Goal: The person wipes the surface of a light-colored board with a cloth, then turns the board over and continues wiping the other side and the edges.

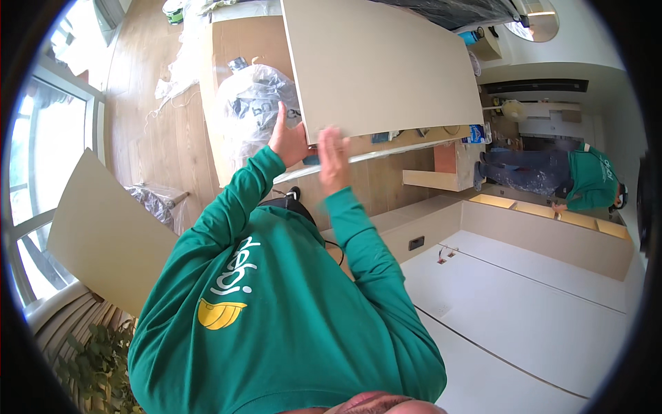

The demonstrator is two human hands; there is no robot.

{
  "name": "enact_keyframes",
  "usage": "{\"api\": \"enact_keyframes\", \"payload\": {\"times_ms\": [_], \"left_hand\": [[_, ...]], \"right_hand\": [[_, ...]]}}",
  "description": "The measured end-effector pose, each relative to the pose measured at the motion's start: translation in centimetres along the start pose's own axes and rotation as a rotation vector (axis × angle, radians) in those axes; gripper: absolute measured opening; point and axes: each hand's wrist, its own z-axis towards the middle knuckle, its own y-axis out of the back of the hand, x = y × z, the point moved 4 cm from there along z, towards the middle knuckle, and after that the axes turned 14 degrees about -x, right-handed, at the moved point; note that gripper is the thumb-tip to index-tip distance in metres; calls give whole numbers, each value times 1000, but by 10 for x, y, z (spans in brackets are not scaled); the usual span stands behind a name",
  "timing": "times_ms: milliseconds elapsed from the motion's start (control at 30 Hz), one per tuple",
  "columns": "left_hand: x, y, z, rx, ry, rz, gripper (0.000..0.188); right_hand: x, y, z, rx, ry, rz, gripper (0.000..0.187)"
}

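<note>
A large beige panel (386,69) lies at a slant above a cardboard-covered work surface. At its near left corner is my left hand (289,143), closed around the edge, with one digit pointing up and the other fingers partly hidden. A small dark item shows by that corner, too hidden to name. Just to the right, my right hand (334,160) is blurred, its fingers stretched out flat against the panel's near edge. Beside the panel's left edge sits a bundle wrapped in clear plastic (255,103).
Another beige panel (110,234) leans at the left, near a plastic-wrapped item (155,203). White cabinet panels (517,297) stretch across the lower right. A co-worker in a green top (592,176) is at the far right beside an open drawer-like box (552,210). Leaves (103,362) fill the lower left.
</note>
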Motion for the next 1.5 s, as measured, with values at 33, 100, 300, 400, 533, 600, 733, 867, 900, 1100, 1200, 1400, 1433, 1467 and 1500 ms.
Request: {"api": "enact_keyframes", "payload": {"times_ms": [33, 100, 300, 400, 533, 600, 733, 867, 900, 1100, 1200, 1400, 1433, 1467, 1500], "left_hand": [[-3, -1, -1, 4, 13, 15, 123], [2, -4, 3, 23, 63, 40, 124], [0, -5, -2, -21, -6, -15, 121], [-2, -2, -5, -13, 15, 7, 123], [4, -2, -5, -2, 80, 110, 119], [11, 4, -3, 14, 104, 118, 119], [10, 9, -15, -61, 50, 99, 120], [3, 10, -24, -76, 5, 163, 115], [-2, 13, -26, -80, -12, 208, 114], [10, 19, -27, -148, -70, 258, 99], [7, 34, -32, -220, -138, 251, 95], [6, 46, -44, -397, -265, 274, 95], [6, 48, -50, -445, -302, 270, 95], [8, 49, -57, -495, -342, 262, 95], [11, 50, -65, -548, -374, 259, 95]], "right_hand": [[-39, 12, 5, -23, -25, -42, 59], [-112, 44, 5, -109, -131, -238, 62], [-6, 3, 3, -33, -34, -5, 62], [-19, 7, 6, 1, 44, 16, 63], [-160, 60, 21, -154, -213, -288, 63], [-174, 65, 16, -190, -241, -306, 67], [-53, 13, 16, -93, -39, -30, 66], [-43, 20, 13, -9, 122, 50, 58], [-72, 27, 18, -28, 121, 44, 57], [-275, 94, 11, -235, -235, -382, 65], [-175, 34, 21, -158, 28, -33, 66], [-194, 58, 16, -48, 183, 97, 55], [-234, 65, 16, -70, 168, 67, 56], [-279, 74, 16, -89, 155, 39, 56], [-322, 86, 17, -124, 129, 9, 57]]}}
